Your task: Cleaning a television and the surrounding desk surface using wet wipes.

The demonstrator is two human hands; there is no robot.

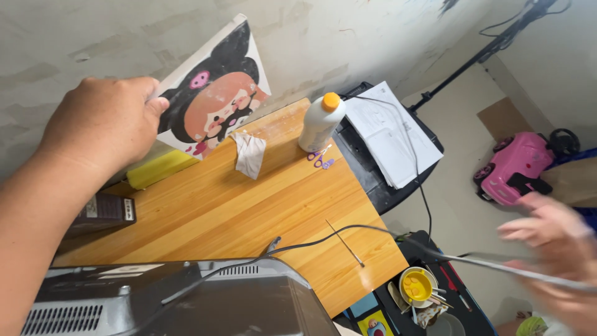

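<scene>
My left hand grips the left edge of a small canvas painted with a black-haired cartoon figure, holding it up near the wall above the wooden table. Blurred at the right edge, my right hand reaches out with fingers spread, touching or beside a grey cable; whether it grips the cable is unclear. A white bottle with an orange cap stands at the table's far end, with small purple scissors and a crumpled white cloth next to it.
A grey appliance sits at the near table edge. A yellow sponge and dark box lie left. Papers rest on a black case. A yellow paint cup and pink toy car are on the floor side.
</scene>
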